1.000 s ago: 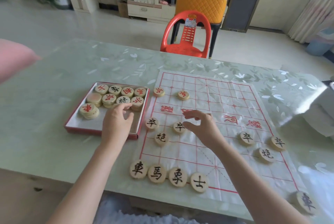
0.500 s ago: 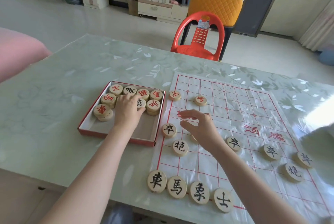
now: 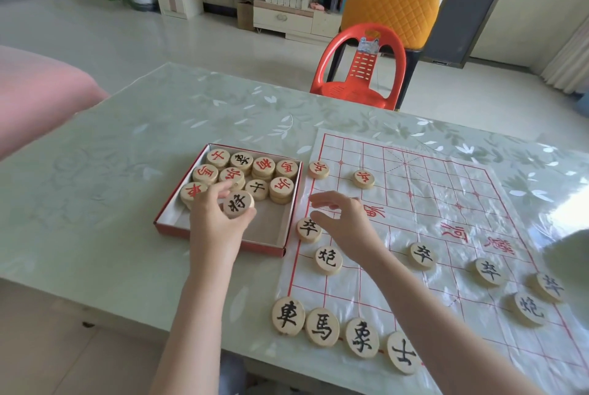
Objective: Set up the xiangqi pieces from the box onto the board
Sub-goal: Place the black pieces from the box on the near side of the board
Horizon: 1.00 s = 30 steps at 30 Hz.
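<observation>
Xiangqi piece (image 3: 237, 208) marked black 将 sits pinched in left hand (image 3: 213, 225) over box (image 3: 264, 248). Right hand (image 3: 344, 222) hovers over board (image 3: 430, 190) left edge, fingers loosely spread, holding nothing.

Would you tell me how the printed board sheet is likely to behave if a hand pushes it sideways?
The board sheet looks creased and shiny, so it is probably thin and floppy and would buckle. It lies on a glossy table cover, so it may slide. The pieces on it, like the black cannon, should weigh it down a little.
</observation>
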Motion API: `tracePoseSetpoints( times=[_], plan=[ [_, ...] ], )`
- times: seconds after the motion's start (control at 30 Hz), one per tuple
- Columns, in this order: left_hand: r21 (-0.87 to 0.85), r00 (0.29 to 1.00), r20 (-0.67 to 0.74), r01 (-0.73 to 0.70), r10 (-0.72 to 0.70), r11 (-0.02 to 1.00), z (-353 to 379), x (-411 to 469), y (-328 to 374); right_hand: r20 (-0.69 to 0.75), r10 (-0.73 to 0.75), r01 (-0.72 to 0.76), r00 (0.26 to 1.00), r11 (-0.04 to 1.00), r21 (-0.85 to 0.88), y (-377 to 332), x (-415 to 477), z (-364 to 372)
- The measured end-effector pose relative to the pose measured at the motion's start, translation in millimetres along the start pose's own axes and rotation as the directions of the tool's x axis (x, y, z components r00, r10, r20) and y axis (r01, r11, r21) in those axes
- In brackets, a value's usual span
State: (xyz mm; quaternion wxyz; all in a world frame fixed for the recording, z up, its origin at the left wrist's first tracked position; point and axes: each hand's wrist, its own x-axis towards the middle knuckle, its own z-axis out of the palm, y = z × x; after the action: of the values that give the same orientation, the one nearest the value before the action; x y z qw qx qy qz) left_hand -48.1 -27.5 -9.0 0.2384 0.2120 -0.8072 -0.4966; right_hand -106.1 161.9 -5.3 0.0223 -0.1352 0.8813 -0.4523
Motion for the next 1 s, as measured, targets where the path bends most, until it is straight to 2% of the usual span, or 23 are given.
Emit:
tracePoseSetpoints(
  times=[0.27,0.53,0.83,1.0],
  plan=[
    [0.040,0.998,0.050,-0.025,0.023,0.999,0.8,-2.8,-7.9,0.092,-0.096,0.120,0.991,0.945,-0.303,-43.8,37.6,40.2],
    [-0.005,1.000,0.022,0.003,-0.003,1.000,-4.1,3.9,-9.7,0.209,-0.152,0.253,0.966,0.714,-0.652,-47.1,72.7,87.0],
    [0.016,1.000,0.019,0.017,-0.017,1.000,-13.2,7.2,-9.9,0.302,-0.165,0.336,0.939,0.637,-0.694,-44.6,59.2,84.2],
    [0.021,0.999,0.039,0.020,-0.021,1.000,-13.5,5.6,-10.3,0.385,-0.156,0.375,0.910,0.707,-0.599,-49.5,57.7,75.8]
  ],
)
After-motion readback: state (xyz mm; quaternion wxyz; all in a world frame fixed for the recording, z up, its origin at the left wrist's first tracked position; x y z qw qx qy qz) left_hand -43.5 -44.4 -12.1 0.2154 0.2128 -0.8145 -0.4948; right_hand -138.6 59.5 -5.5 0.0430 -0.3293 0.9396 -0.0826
